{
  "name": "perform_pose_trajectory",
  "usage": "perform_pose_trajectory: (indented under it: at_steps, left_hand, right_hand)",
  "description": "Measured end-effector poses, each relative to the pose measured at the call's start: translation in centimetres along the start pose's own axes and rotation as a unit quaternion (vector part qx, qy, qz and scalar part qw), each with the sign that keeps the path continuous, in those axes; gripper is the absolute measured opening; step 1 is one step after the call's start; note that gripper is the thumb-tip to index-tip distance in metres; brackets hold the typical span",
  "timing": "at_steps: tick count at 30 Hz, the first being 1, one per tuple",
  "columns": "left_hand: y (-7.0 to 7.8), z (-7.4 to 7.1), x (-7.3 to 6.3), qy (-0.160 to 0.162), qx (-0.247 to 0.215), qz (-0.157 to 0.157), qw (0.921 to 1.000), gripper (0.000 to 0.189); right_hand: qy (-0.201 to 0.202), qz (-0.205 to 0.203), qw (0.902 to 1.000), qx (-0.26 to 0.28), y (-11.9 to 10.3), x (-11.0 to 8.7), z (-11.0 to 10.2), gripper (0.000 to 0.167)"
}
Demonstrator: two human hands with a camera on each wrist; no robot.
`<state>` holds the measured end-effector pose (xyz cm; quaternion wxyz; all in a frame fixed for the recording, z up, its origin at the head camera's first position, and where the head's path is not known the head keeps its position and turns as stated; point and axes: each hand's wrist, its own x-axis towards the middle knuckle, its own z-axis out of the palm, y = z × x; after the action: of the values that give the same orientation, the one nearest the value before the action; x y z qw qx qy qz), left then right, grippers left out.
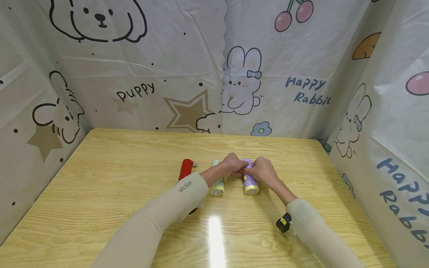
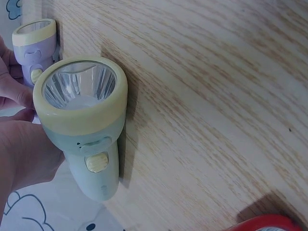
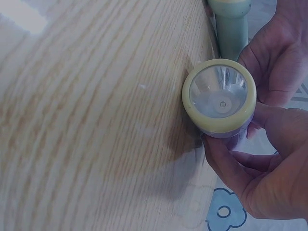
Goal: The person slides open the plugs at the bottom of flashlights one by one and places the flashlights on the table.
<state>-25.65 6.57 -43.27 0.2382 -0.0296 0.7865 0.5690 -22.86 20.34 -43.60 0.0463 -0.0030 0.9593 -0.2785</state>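
Note:
A purple flashlight with a pale yellow rim lies on the table, lens toward the near side. My right hand grips its body from the right, thumb and fingers on either side in the right wrist view. From the left, my left hand reaches across and holds the same flashlight near its back part; its fingertips are partly hidden. Beside the left wrist lies a mint green flashlight with a yellow rim and switch, partly covered by that hand in the head view.
A red flashlight with metal plug prongs sits left, partly behind the left sleeve. Some black object peeks out below that sleeve. Near the right sleeve is a small black and yellow object. Printed cloth walls surround the wooden table.

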Motion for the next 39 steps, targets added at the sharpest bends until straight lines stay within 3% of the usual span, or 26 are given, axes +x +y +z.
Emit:
perform_pose_trajectory:
  at_steps: [29, 39]
  left_hand:
    - [0.4, -0.1, 0.1, 0.014, 0.021, -0.012, 0.9996, 0.027]
    - [0.0, -0.3, 1.4, 0.021, 0.064, -0.017, 0.9976, 0.03]
  right_hand:
    - [-0.016, -0.01, 0.9998, -0.005, 0.5, 0.4, 0.0, 0.052]
    - [-0.022, -0.006, 0.9997, -0.009, 0.5, 0.4, 0.0, 0.053]
